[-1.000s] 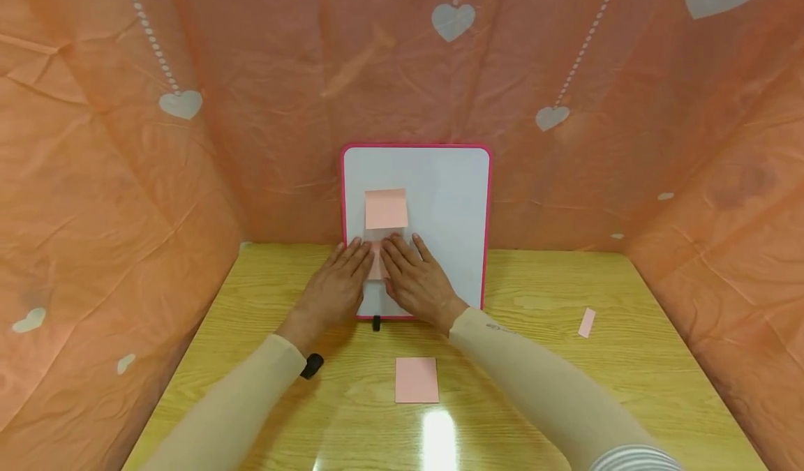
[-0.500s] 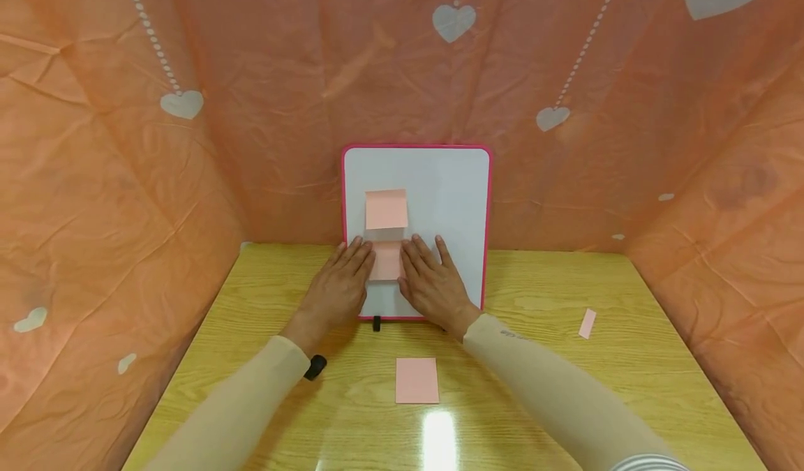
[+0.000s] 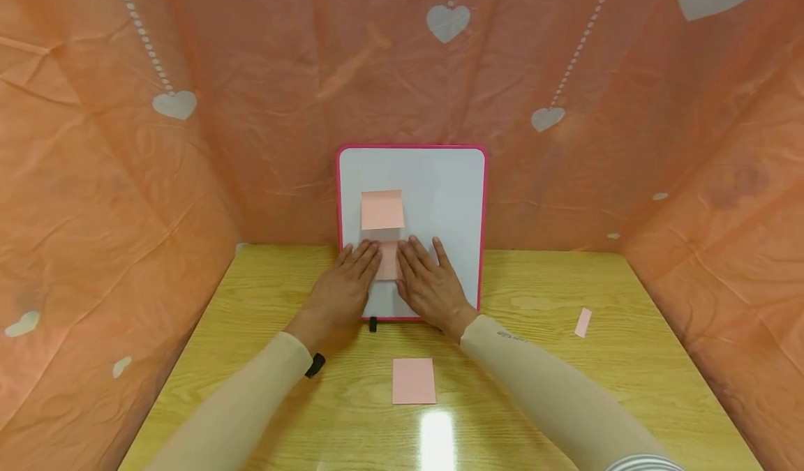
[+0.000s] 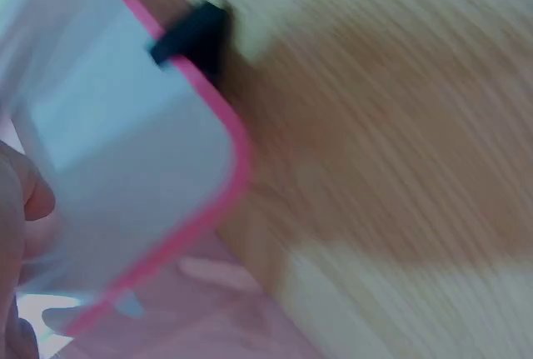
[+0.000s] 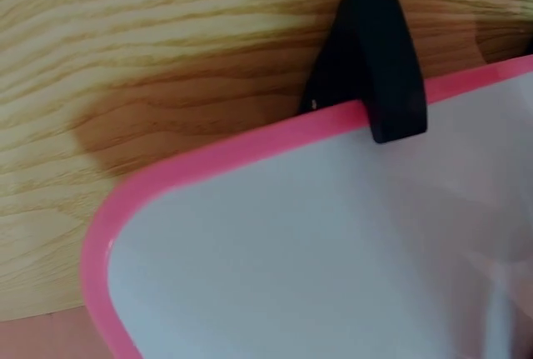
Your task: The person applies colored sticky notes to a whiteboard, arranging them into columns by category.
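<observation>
A white board point(image 3: 442, 192) with a pink frame stands upright at the table's back. One pink sticky note point(image 3: 382, 210) is on its upper left part, and a second pink note point(image 3: 388, 262) lies below it. The left hand point(image 3: 339, 291) rests with straight fingers on the lower note's left side; the right hand point(image 3: 435, 286) lays its extended fingers on that note's right edge. In the left wrist view, part of the left hand point(image 4: 17, 226) shows beside the board point(image 4: 141, 159). The right wrist view holds the board's corner point(image 5: 275, 259).
A pink pad point(image 3: 414, 381) lies on the wooden table point(image 3: 515, 380) in front of the board. Farther right is a small pink strip point(image 3: 583, 323). A black foot point(image 5: 396, 76) clips the board's lower edge. Orange cloth point(image 3: 283, 108) with hearts surrounds the table.
The right hand has slid rightward from the middle of the lower note to its right edge, uncovering more of it. The left hand has shifted slightly right over the note, covering more of its left side.
</observation>
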Available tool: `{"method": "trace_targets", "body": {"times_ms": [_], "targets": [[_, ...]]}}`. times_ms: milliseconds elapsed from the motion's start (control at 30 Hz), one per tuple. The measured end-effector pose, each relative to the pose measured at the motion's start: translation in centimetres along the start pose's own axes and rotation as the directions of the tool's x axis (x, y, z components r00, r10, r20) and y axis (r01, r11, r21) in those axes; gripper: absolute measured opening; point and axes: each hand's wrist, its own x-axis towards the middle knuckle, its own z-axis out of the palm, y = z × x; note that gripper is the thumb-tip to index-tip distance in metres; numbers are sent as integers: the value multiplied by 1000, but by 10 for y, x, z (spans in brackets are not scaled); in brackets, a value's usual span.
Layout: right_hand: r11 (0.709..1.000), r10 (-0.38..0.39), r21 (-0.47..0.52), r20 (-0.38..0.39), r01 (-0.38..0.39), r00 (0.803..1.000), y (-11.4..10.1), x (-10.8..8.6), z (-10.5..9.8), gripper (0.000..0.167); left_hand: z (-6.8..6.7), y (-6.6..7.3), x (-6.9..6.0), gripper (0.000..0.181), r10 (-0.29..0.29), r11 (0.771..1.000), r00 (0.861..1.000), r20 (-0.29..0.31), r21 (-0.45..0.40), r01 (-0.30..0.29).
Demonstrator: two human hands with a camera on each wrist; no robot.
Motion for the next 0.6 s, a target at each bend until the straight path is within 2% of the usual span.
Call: {"method": "trace_targets", "body": {"times_ms": [133, 200, 400, 600], "targets": [[1000, -1, 6, 25, 1, 1000, 0, 1, 0, 62, 1, -10, -13, 65, -41, 999, 999, -21, 15, 41], [1000, 0, 3, 21, -1, 1000, -1, 2, 1, 62, 3, -13, -16, 65, -41, 999, 999, -36, 8, 41], [1000, -20, -5, -20, 20, 1000, -8, 12, -1, 62, 4, -10, -15, 67, -36, 999, 998, -46, -10, 35], [995, -93, 47, 40, 91, 995, -17, 25, -5, 63, 6, -9, -15, 66, -52, 999, 998, -47, 0, 52]]}}
